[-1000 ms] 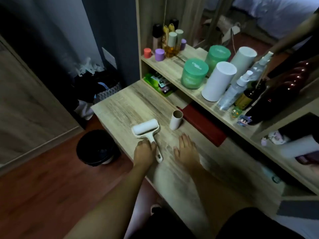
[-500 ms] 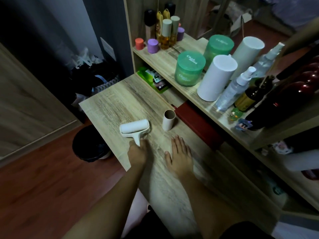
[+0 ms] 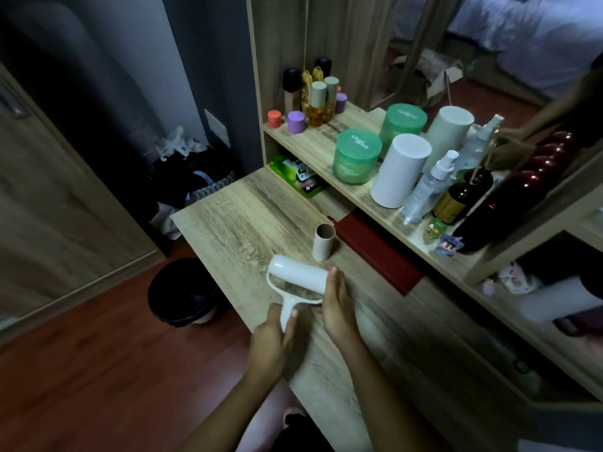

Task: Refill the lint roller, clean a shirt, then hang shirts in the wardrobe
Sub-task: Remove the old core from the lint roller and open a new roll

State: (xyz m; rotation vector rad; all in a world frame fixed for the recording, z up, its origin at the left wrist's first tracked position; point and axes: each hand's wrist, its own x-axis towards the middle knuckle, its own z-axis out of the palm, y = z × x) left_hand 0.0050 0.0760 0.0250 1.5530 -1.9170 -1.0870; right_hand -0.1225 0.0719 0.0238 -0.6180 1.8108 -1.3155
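— Lifted off the worktop (image 3: pixel 244 220) since a second ago, the lint roller (image 3: pixel 298 278) is now in the left hand (image 3: pixel 274 337), which grips its handle.
— And the right hand (image 3: pixel 337 308)?
— Fingers straight, touching the roll's end. A cardboard tube (image 3: pixel 323 243) stands upright just beyond.

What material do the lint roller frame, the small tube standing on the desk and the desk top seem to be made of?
Lint roller frame: probably plastic, smooth cream-white with slight sheen.
Tube: likely cardboard, matte beige, thin wall, hollow.
Desk top: wood or wood-look laminate, matte, visible grain; I cannot tell which.
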